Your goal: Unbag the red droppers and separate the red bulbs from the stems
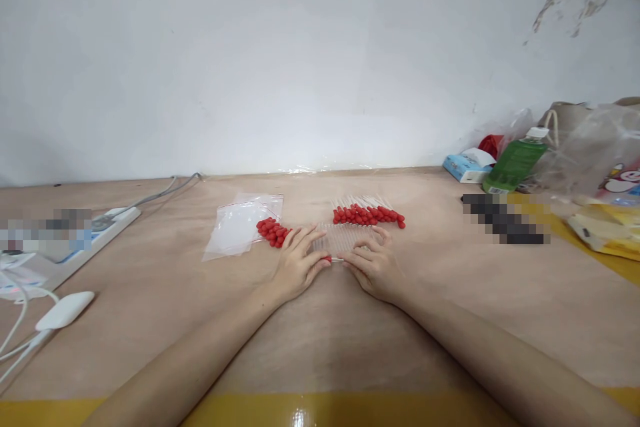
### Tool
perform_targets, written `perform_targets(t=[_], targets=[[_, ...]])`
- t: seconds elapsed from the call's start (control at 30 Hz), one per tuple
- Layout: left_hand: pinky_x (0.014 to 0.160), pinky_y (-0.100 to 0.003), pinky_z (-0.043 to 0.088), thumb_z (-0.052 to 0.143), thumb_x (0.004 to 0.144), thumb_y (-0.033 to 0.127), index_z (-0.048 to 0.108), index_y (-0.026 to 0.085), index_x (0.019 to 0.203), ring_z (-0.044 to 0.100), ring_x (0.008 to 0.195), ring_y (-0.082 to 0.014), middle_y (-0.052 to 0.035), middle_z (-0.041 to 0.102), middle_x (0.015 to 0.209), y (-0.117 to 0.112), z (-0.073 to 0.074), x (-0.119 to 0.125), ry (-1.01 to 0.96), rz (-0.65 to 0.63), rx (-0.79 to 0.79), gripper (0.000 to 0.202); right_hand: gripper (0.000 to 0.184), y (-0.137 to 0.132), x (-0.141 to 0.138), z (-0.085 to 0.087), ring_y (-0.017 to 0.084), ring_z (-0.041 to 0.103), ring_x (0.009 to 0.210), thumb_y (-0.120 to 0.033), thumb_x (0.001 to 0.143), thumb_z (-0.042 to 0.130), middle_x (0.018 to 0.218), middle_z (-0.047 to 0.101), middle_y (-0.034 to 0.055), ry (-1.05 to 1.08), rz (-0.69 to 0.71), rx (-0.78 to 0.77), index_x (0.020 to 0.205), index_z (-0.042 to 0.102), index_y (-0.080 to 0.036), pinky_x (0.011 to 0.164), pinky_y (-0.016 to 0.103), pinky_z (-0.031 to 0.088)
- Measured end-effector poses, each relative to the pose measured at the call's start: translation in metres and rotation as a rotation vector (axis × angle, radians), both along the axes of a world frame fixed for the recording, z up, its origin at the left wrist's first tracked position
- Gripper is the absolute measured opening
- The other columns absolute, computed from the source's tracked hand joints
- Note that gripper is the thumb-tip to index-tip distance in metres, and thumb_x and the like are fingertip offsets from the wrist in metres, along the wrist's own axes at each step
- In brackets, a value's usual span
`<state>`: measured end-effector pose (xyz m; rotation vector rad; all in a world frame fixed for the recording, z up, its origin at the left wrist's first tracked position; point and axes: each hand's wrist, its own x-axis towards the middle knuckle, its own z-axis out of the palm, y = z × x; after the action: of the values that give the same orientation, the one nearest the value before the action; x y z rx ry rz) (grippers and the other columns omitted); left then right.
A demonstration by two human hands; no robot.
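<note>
My left hand [299, 261] is closed, thumb and forefinger pinching the red end of a small red-tipped white stick [336, 259]. From the other side, my right hand [374, 265] pinches its white end. Just beyond this stick lies a row of thin clear tubes [345, 237] with both hands' outer fingers resting around it. A pile of loose red bulb-shaped tips [273, 232] sits left of my left hand, partly covered by it. Behind the tubes, several more red-tipped sticks [367, 215] lie side by side, their white ends toward the wall.
Clear zip bags [245, 223] lie at the left of the red pile. Farther left are a power strip [115, 220] with cables and a white charger [65, 310]. At right stand a tissue box [467, 167], a green bottle [517, 160] and plastic bags [590, 147].
</note>
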<state>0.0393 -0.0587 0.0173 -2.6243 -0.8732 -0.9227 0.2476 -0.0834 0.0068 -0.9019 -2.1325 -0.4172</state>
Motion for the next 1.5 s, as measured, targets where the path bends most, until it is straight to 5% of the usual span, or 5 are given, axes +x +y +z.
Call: perform_targets(t=[0.27, 0.53, 0.8, 1.03, 1.5], targets=[[0.098, -0.047, 0.030, 0.052, 0.084, 0.025, 0.063, 0.022, 0.077, 0.049, 0.111, -0.0233, -0.0021, 0.065, 0.104, -0.001, 0.002, -0.015, -0.003, -0.040, 0.048, 0.013, 0.018, -0.003, 0.014, -0.005, 0.011, 0.049, 0.068, -0.018, 0.082, 0.048, 0.058, 0.060, -0.0055, -0.013, 0.026, -0.010, 0.084, 0.064, -0.025, 0.097, 0.042, 0.016], [0.076, -0.031, 0.046, 0.050, 0.084, 0.019, 0.061, 0.021, 0.097, 0.054, 0.087, -0.0164, -0.0054, 0.055, 0.092, 0.010, -0.004, -0.053, -0.289, 0.059, -0.027, 0.018, 0.019, 0.010, 0.040, -0.005, 0.012, 0.052, 0.065, -0.026, 0.084, 0.050, 0.065, 0.067, -0.0010, 0.132, -0.276, -0.082, 0.087, 0.068, -0.025, 0.087, 0.035, 0.025], [0.071, -0.029, 0.047, 0.047, 0.080, 0.028, 0.062, 0.017, 0.102, 0.055, 0.076, -0.0153, -0.0046, 0.054, 0.085, 0.049, 0.024, -0.083, -0.533, 0.514, -0.201, 0.029, 0.034, 0.012, 0.043, -0.005, 0.019, 0.057, 0.084, -0.016, 0.079, 0.043, 0.089, 0.067, 0.0057, 0.098, -0.659, -0.317, 0.107, 0.062, -0.021, 0.075, 0.032, 0.027], [0.062, -0.026, 0.044, 0.056, 0.069, 0.040, 0.059, 0.019, 0.095, 0.057, 0.069, -0.0154, -0.0015, 0.062, 0.078, 0.081, 0.042, -0.098, -0.523, 0.647, -0.443, 0.034, 0.030, 0.011, 0.032, -0.005, 0.021, 0.052, 0.090, -0.020, 0.081, 0.038, 0.093, 0.063, 0.0075, 0.014, -0.660, -0.542, 0.095, 0.065, -0.021, 0.072, 0.032, 0.027], [0.065, -0.030, 0.043, 0.050, 0.072, 0.046, 0.063, 0.019, 0.078, 0.059, 0.070, -0.0197, -0.0037, 0.066, 0.078, 0.097, 0.013, -0.099, -0.418, 0.732, -0.533, 0.030, 0.028, 0.012, 0.025, 0.007, 0.019, 0.053, 0.090, -0.026, 0.079, 0.043, 0.088, 0.065, 0.0007, 0.207, -0.607, -0.790, 0.098, 0.064, -0.027, 0.072, 0.031, 0.028]])
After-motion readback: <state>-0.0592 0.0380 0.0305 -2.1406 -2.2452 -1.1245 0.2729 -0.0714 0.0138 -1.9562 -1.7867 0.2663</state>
